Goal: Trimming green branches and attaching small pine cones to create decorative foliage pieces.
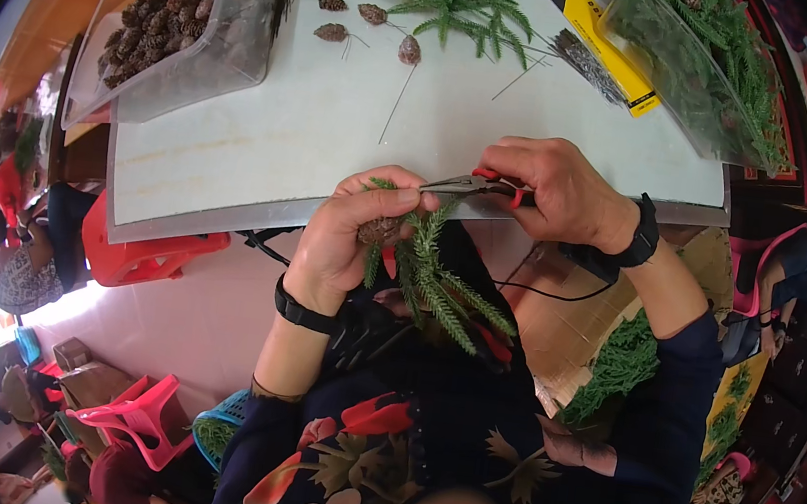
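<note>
The artificial pine sprig (448, 303), with a woody pinecone (381, 231), hangs at the table's (327, 137) near edge, pinched in the left hand (345, 220). It looks light and springy, the cone's scales brittle; best held by the stem end. The right hand (564, 189) grips red-handled needle-nose pliers (460, 185), tips at the left fingertips.

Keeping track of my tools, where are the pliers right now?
In the head view, the pliers are just right of centre, in the right hand, tips by the left hand.
</note>
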`<state>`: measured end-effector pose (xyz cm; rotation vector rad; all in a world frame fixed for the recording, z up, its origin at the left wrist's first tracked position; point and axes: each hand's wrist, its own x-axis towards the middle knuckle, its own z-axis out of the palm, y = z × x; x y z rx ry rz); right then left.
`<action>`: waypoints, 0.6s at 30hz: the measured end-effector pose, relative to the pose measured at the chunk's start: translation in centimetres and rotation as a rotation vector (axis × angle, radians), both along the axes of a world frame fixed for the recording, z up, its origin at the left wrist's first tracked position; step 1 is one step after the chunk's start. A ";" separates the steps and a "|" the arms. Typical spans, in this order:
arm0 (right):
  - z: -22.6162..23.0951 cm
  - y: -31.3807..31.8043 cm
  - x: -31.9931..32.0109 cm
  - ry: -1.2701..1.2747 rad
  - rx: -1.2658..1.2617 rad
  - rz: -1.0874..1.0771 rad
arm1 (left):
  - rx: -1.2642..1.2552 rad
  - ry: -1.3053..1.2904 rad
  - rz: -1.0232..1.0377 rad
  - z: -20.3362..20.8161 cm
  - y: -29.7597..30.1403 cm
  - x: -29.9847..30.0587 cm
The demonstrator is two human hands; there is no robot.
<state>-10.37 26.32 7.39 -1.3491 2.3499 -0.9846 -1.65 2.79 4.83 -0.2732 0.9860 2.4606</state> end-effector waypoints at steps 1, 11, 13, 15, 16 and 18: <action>0.1 0.0 0.1 -0.001 0.000 -0.001 | 0.000 -0.001 -0.001 0.1 0.2 0.0; 1.3 0.3 0.3 -0.121 0.122 -0.223 | -0.288 0.104 0.181 -0.4 1.2 -0.2; 1.9 0.2 0.5 -0.154 0.106 -0.234 | -0.329 0.104 0.227 -0.5 1.6 -0.1; 2.4 0.1 1.2 -0.203 0.006 -0.229 | -0.457 0.142 0.278 -0.3 1.9 0.0; 2.6 0.1 1.6 -0.227 -0.043 -0.232 | -0.519 0.163 0.298 -0.2 2.1 0.0; 2.5 0.0 2.4 -0.202 -0.020 -0.239 | -0.515 0.170 0.316 0.1 2.4 -0.1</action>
